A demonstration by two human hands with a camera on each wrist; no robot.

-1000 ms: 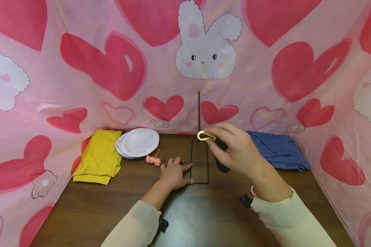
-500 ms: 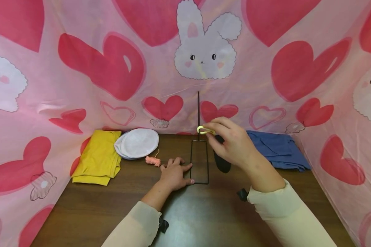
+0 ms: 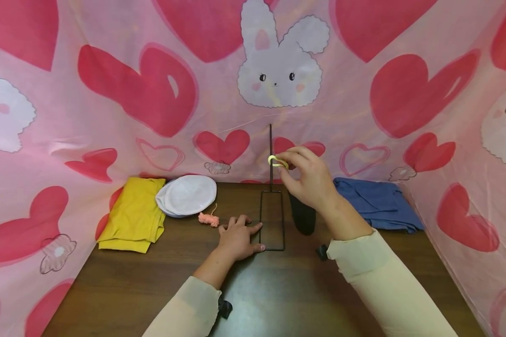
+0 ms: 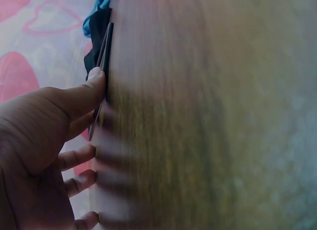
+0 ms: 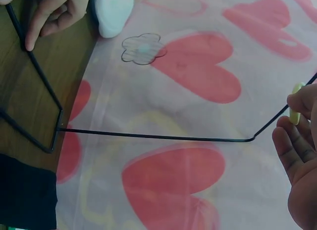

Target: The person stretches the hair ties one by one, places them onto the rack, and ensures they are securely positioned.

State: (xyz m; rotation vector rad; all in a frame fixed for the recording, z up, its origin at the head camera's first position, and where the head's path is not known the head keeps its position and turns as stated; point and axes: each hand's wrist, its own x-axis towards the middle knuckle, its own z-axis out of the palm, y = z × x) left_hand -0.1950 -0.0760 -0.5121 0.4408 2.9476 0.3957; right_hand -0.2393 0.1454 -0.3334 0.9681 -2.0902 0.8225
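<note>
A thin black wire stand has a rectangular base (image 3: 272, 248) flat on the brown table and an upright rod (image 3: 271, 138). My left hand (image 3: 240, 234) lies flat on the table, its thumb (image 4: 96, 81) pressing the base's left side. My right hand (image 3: 283, 164) is raised and pinches a small yellow ring (image 3: 277, 162) right beside the rod, about halfway up it. The right wrist view shows the yellow ring (image 5: 297, 110) at the fingertips, close to the rod's bent top (image 5: 257, 137). Whether the ring goes round the rod I cannot tell.
On the table's back left are a folded yellow cloth (image 3: 135, 213), stacked white round pads (image 3: 187, 194) and a pink yarn scrap (image 3: 208, 218). A black cloth (image 3: 302, 216) and a blue cloth (image 3: 375, 203) lie at the right. Pink heart-print fabric (image 3: 173, 93) walls three sides.
My right hand has lifted the yellow ring from just above the base to about halfway up the rod. The left hand has stayed put on the base.
</note>
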